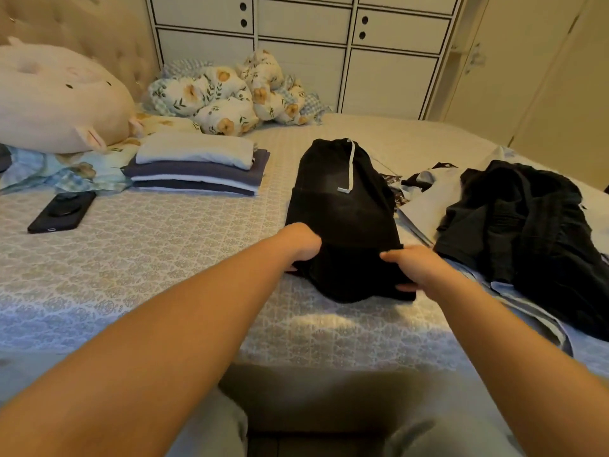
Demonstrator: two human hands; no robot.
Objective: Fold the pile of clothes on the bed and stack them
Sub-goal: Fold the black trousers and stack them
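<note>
My left hand and right hand pinch the black garment's near edge, centre frame; lifting unevenly could make the fold slip and its drawstring tangle.

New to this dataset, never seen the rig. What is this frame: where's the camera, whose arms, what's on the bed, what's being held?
No machine here: a person folds laundry with bare hands. The single picture comes from a wide-angle camera worn on the head, looking forward and down, so the arms reach in from the bottom edge.

The left hand and the right hand each grip the near end of a black fabric garment with a pale grey drawstring, lying partly folded on the patterned pale bedspread.

To the left sits a neat stack of folded white and dark blue clothes, with a black phone nearer the camera. To the right lies a loose heap of unfolded dark and pale clothes. Behind are a floral quilt and a big cream plush pillow.
</note>
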